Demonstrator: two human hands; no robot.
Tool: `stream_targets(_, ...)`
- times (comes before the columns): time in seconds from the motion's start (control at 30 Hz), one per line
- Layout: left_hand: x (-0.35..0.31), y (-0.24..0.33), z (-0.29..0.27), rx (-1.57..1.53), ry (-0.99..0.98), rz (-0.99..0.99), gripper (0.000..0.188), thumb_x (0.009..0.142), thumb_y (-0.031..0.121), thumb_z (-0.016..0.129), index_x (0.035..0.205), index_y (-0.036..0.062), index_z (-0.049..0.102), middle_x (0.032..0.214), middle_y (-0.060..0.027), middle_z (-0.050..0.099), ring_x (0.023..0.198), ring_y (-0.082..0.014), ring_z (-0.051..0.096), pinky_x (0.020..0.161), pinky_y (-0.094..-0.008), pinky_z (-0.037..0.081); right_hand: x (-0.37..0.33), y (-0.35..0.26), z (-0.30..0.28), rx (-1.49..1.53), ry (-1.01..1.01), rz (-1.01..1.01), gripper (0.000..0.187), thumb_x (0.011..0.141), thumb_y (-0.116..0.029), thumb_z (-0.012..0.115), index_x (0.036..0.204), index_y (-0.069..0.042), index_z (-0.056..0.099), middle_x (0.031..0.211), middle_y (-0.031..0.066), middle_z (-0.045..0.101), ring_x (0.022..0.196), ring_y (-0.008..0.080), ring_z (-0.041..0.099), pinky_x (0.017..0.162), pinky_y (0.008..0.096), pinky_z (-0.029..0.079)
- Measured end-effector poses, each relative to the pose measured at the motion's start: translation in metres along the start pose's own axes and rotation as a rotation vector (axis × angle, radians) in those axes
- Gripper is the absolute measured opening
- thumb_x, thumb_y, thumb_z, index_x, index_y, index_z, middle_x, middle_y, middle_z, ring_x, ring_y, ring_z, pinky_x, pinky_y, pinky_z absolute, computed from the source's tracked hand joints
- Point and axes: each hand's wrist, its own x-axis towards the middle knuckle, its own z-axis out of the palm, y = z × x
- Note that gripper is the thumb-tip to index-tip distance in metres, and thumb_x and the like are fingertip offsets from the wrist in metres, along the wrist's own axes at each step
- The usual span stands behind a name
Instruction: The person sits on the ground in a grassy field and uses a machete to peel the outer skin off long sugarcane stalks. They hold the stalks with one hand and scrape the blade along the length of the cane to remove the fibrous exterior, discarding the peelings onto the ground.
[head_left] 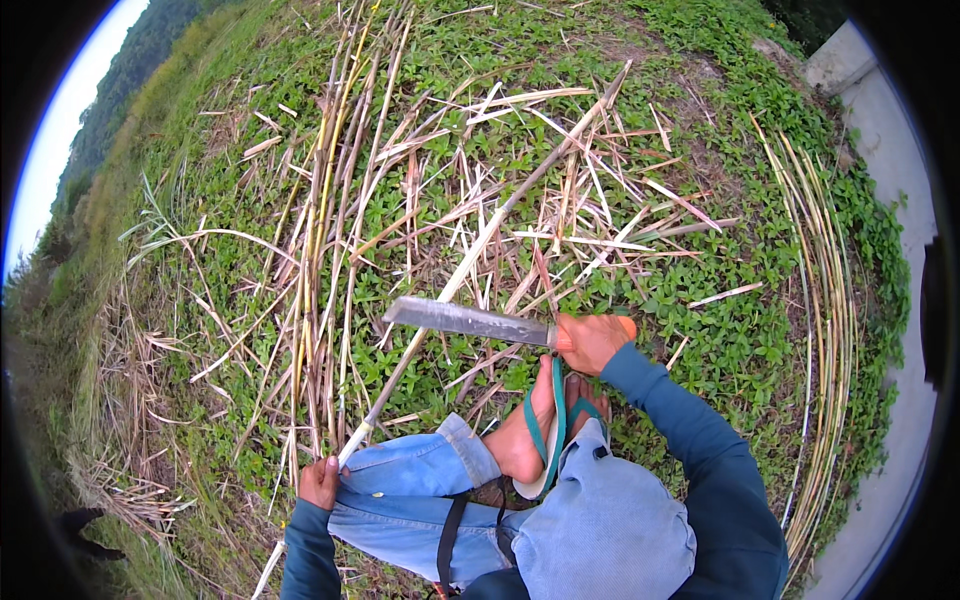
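My right hand [595, 341] is closed round the orange handle of a machete [470, 321]. Its wide, worn blade points left and crosses over a long pale cane stalk [489, 232]; whether the edge touches the stalk I cannot tell. Beside my bent knee, at the lower left, my left hand [319, 484] grips the same stalk near its lower end. From there the stalk slants up and to the right, far out over the ground. Its middle looks paler and smoother than its brownish far tip.
Left of the stalk lies a bundle of long canes [318, 210]. Split strips [590, 200] litter the green ground cover. More canes [815, 330] lie along a concrete edge [890, 190] at right. My sandalled feet [525, 430] are close below the blade. Something dark [88, 535] shows at lower left.
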Motion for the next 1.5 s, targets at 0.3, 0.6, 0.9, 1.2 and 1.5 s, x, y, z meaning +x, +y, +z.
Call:
stream_targets(0.3, 0.016, 0.018, -0.032, -0.422, -0.412, -0.363, 0.058, 0.100, 0.044, 0.036, 0.076, -0.0016, 0.062, 0.049, 0.0033, 0.034, 0.040, -0.0062, 0.025, 0.039, -0.0242, 0.020, -0.003, 0.013, 0.005, 0.080, 0.116, 0.181, 0.030, 0.076, -0.028, 0.062, 0.095, -0.005, 0.058, 0.072, 0.0237, 0.064, 0.067, 0.0419, 0.063, 0.066, 0.0524, 0.050)
stream_targets(0.6, 0.021, -0.017, -0.056, -0.423, -0.504, -0.433, 0.060, 0.100, 0.044, 0.035, 0.081, -0.0052, 0.062, 0.049, 0.0008, 0.038, 0.040, -0.0095, 0.031, 0.040, -0.0252, 0.027, 0.035, 0.054, 0.016, 0.168, 0.286, 0.483, 0.034, 0.078, -0.027, 0.062, 0.106, -0.007, 0.060, 0.084, 0.0234, 0.066, 0.078, 0.0399, 0.064, 0.073, 0.0495, 0.051)
stream_targets(0.9, 0.113, 0.005, -0.028, 0.292, 0.298, 0.242, 0.031, 0.093, 0.028, 0.053, 0.100, 0.0006, 0.068, 0.085, -0.0190, 0.065, 0.077, -0.0323, 0.065, 0.072, -0.0402, 0.051, 0.025, 0.070, 0.014, 0.109, 0.176, 0.556, 0.033, 0.078, -0.028, 0.063, 0.101, -0.004, 0.062, 0.093, 0.0228, 0.066, 0.087, 0.0406, 0.063, 0.080, 0.0484, 0.049)
stream_targets(1.2, 0.204, 0.096, 0.121, 0.371, 0.215, 0.229, 0.030, 0.091, 0.026, 0.055, 0.113, 0.0051, 0.060, 0.093, -0.0234, 0.064, 0.085, -0.0405, 0.062, 0.077, -0.0458, 0.049, 0.017, 0.041, 0.014, 0.190, 0.140, 0.451, 0.031, 0.078, -0.027, 0.062, 0.099, -0.004, 0.061, 0.088, 0.0251, 0.066, 0.082, 0.0427, 0.063, 0.077, 0.0481, 0.050)
stream_targets(1.5, 0.115, 0.074, 0.052, 0.340, 0.223, 0.368, 0.019, 0.089, 0.015, 0.057, 0.101, 0.0008, 0.062, 0.070, -0.0194, 0.059, 0.061, -0.0346, 0.058, 0.058, -0.0406, 0.046, 0.041, 0.072, -0.017, 0.043, 0.359, 0.365, 0.030, 0.077, -0.023, 0.060, 0.099, -0.005, 0.056, 0.078, 0.0228, 0.066, 0.074, 0.0403, 0.065, 0.072, 0.0520, 0.051)
